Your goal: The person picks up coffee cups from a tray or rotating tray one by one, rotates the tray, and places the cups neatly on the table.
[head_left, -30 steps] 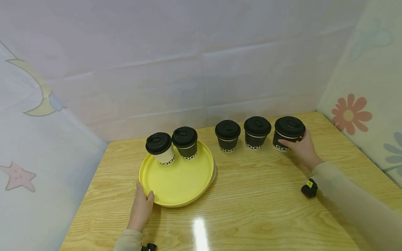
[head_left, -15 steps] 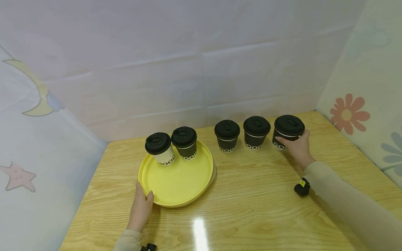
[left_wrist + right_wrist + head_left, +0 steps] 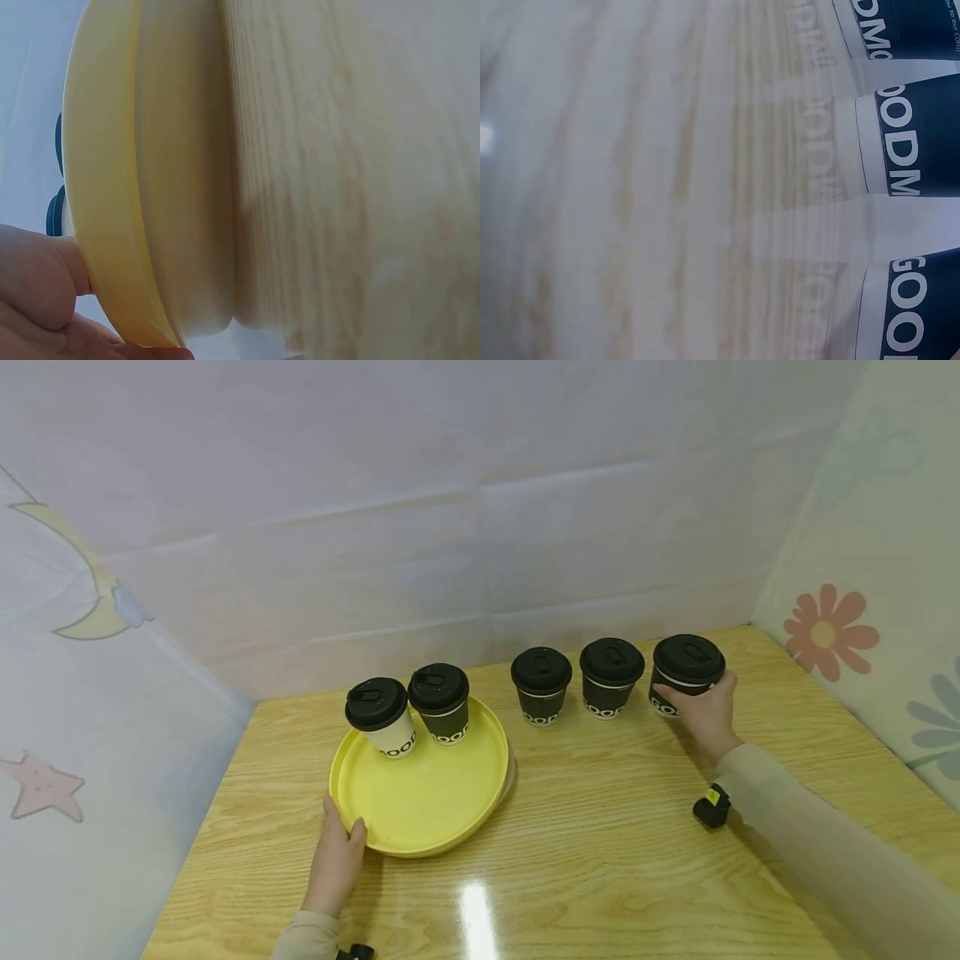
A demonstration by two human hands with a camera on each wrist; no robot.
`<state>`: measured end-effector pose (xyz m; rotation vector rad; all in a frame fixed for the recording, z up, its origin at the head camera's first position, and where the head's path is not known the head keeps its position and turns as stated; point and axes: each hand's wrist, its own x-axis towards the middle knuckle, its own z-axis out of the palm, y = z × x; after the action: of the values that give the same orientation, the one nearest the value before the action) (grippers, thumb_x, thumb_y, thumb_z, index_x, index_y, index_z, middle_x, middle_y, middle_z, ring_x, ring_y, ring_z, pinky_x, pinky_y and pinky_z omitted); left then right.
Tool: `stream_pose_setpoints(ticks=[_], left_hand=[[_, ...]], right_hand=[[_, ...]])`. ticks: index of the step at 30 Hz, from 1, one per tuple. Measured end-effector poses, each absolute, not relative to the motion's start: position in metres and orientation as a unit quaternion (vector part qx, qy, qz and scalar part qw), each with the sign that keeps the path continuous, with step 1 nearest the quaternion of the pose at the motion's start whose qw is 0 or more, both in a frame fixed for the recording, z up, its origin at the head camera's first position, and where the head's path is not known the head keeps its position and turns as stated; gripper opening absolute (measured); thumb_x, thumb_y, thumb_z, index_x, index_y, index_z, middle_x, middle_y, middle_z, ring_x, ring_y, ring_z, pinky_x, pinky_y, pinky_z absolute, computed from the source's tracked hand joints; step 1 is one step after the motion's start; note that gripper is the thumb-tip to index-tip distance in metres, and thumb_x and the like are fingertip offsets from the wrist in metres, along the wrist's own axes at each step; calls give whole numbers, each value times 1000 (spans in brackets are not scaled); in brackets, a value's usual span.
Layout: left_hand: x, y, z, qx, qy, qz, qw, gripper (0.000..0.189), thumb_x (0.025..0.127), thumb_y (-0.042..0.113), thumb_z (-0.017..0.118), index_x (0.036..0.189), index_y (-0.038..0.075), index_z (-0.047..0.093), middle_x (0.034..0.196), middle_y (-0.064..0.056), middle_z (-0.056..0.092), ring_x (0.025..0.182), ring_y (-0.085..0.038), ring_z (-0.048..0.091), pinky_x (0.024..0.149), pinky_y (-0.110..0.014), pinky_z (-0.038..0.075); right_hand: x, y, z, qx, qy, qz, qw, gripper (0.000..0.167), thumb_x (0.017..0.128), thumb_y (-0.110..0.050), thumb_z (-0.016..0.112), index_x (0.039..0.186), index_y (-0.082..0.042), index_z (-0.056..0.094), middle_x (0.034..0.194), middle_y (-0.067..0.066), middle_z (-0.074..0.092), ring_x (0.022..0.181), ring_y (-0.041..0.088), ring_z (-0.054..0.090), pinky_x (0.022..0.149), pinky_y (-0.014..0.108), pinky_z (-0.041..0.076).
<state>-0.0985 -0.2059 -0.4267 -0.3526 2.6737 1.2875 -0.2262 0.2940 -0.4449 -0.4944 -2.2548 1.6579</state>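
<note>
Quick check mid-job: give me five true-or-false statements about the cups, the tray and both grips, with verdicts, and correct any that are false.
1. The left grip is on the rim of the yellow tray. True.
2. Both cups on the tray are white. False: one is a white cup, the other a black cup.
3. The right grip holds the rightmost cup. True.
4. The table cup nearest the tray has no lid. False: it wears a black lid.
5. Dark lettering shows on the white cup. True.
</note>
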Motion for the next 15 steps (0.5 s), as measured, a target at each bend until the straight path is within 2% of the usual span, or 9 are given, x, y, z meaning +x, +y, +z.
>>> stream_pose_setpoints(ticks=[15], left_hand=[[-98, -206, -427, -119, 891, 432, 75, 73, 103, 14, 34, 144, -12, -21, 152, -34, -15, 141, -48, -4, 114, -58, 4]], right_hand=[[-229, 294, -445, -181, -787, 574, 134, 105, 85, -33, 74, 149, -4, -4, 154, 23, 12, 143, 37, 16, 118, 46, 15]])
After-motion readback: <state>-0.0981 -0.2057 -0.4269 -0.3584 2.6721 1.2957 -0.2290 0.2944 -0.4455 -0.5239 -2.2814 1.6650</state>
